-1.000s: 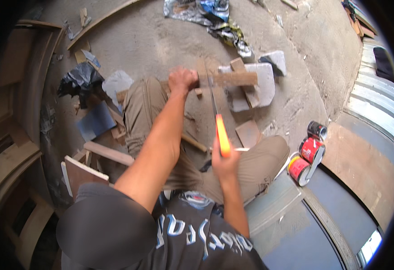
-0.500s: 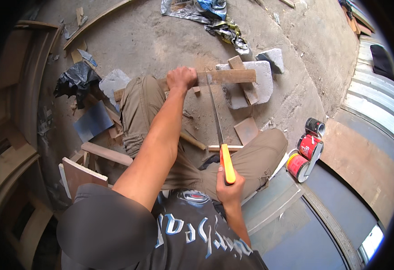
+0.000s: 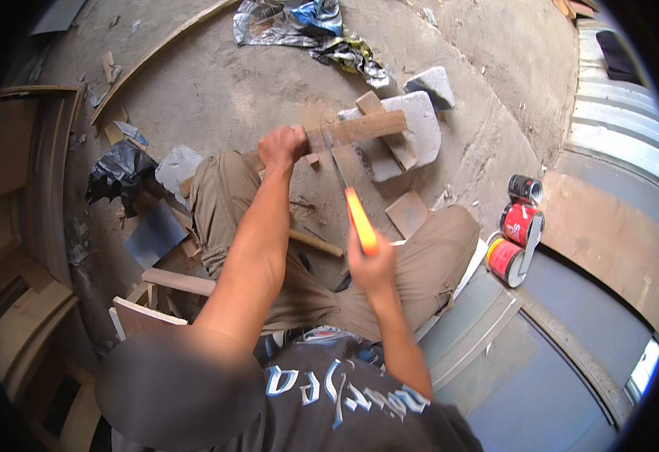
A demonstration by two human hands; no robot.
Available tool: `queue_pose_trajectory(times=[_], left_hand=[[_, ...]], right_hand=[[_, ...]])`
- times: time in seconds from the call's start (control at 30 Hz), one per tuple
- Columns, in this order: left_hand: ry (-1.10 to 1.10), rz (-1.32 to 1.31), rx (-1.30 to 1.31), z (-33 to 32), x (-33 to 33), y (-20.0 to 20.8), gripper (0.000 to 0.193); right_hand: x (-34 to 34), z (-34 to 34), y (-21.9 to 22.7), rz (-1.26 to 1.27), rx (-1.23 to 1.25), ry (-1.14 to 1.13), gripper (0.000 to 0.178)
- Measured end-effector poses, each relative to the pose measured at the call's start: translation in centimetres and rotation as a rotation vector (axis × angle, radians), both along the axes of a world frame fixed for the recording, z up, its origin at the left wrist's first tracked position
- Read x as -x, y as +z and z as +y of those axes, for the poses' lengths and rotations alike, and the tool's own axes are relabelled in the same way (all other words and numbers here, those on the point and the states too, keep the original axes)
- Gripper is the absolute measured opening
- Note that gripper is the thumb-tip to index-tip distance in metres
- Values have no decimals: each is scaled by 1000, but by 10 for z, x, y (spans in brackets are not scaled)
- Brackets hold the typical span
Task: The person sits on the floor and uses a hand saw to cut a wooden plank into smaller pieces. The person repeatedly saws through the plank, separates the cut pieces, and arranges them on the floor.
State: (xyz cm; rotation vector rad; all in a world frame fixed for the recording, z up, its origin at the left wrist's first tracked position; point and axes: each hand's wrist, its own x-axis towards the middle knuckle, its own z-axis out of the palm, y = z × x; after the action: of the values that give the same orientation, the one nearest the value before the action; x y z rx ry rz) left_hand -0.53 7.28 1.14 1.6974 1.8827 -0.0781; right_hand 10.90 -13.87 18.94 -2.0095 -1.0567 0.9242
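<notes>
My left hand (image 3: pixel 282 146) is closed around a wooden plank (image 3: pixel 367 126), gripping it near its middle. The plank's right end lies over a small wood block (image 3: pixel 394 143) on a pale concrete block (image 3: pixel 423 120). In my right hand (image 3: pixel 372 265) is the orange and yellow handle of a handsaw (image 3: pixel 338 167), slightly blurred. Its blade meets the plank just right of my left fist. A small wood offcut (image 3: pixel 312 159) sits below the plank, and a square wood piece (image 3: pixel 407 214) lies nearer my right knee.
Several cans (image 3: pixel 506 258) stand in a row at the right, beside a brown board (image 3: pixel 593 233) and corrugated metal sheets (image 3: pixel 619 113). Black plastic (image 3: pixel 121 175) and wood scraps lie at the left, near wooden frames (image 3: pixel 24 158). Crumpled plastic sheeting (image 3: pixel 288 24) is at the far side.
My right hand has pushed the saw forward, bringing its handle much closer to the plank. My left hand keeps its grip. The whole view has shifted and turned slightly.
</notes>
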Motion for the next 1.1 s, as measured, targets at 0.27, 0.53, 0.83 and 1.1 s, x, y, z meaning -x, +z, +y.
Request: queue_pose_trajectory(times=[0.27,0.53,0.83,1.1], left_hand=[[34,61,-45,9,20,-3,53],[-14,50,-41,4,13,-4,53],[-6,55,-55,-3,8,-5,50],[38,51,-48,8,16,-3,51]], right_hand=[[13,-56,32,-10,-28,39,16],[12,44,-31,-10,32,59,21],[12,42,-38,-50,33,126,13],[3,-55,37,36,-4,12,18]])
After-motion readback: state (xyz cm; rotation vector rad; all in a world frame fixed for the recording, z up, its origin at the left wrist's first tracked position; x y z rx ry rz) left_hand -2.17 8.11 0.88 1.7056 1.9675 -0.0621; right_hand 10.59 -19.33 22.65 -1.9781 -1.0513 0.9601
